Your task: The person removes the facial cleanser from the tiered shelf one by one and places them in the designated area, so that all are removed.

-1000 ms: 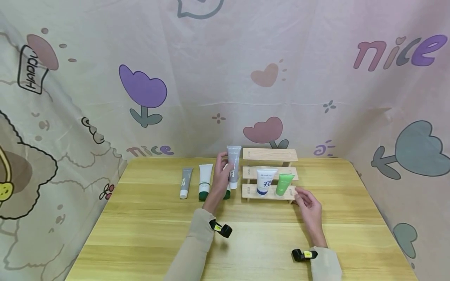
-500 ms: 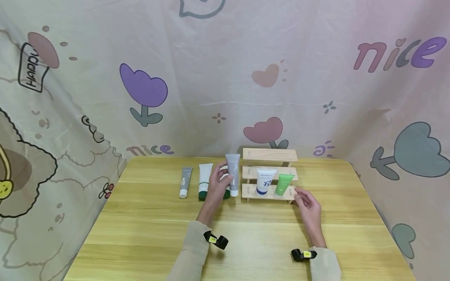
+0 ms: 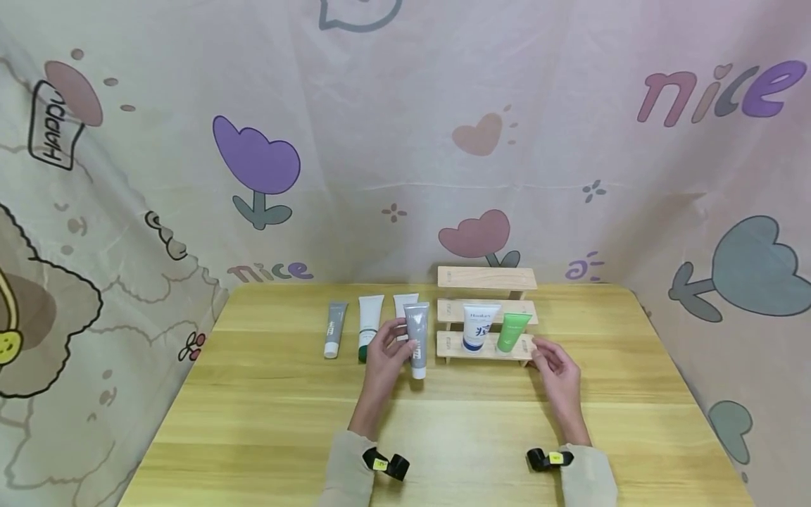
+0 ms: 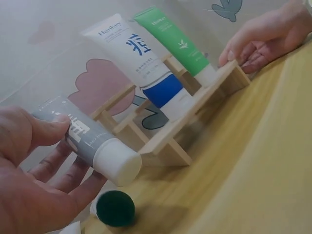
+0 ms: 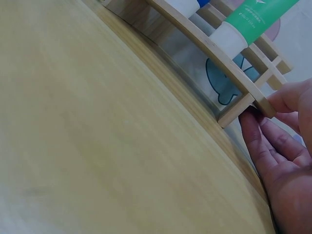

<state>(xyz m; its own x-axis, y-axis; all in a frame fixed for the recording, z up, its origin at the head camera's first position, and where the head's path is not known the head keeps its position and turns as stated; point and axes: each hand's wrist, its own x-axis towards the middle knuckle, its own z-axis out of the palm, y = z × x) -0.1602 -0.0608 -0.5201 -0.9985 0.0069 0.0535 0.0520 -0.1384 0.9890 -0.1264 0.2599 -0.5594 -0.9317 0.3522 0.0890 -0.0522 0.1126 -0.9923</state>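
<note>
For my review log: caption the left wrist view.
Left hand holding a gray tube near a wooden rack bearing a white-and-blue tube and green tube, right hand at the rack's far end.

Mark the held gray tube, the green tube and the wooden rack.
Held gray tube [image 3: 418, 333], head view: middle of its gray body.
Green tube [image 4: 174, 43], left wrist view: middle of its green body.
Wooden rack [image 3: 485, 278], head view: its top shelf.

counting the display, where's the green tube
In the head view, the green tube stands on the wooden rack's lowest tier, right of the white-and-blue tube, near the right hand.
</note>
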